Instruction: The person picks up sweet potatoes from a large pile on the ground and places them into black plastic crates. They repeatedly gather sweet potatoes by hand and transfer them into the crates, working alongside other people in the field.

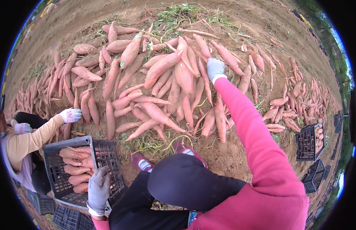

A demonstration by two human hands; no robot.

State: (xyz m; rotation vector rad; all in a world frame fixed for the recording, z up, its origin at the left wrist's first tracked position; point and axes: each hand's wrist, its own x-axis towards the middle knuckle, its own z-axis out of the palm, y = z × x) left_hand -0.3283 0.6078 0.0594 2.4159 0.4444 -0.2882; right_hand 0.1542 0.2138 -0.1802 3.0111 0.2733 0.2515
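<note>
My left hand (99, 188), in a grey work glove, grips the near rim of a black plastic crate (90, 141). Several sweet potatoes (76, 169) lie in rows inside this crate, which stands tilted beside my left leg. Far forward, the gloved right hand (215, 68) reaches into a wide heap of reddish sweet potatoes (183, 73) on the soil. Its fingers are at the lower end of one sweet potato (202, 46); the glove hides whether they close on it. A large sweet potato (163, 69) lies across the top of the heap, left of that hand.
At the left, another person's gloved hand (70, 115) touches the heap beside the crate. Cut green vines (180, 17) lie beyond the heap and near my shoes (141, 161). A filled crate (307, 143) and another crate (313, 176) stand at the right; more crates (66, 217) stand at lower left.
</note>
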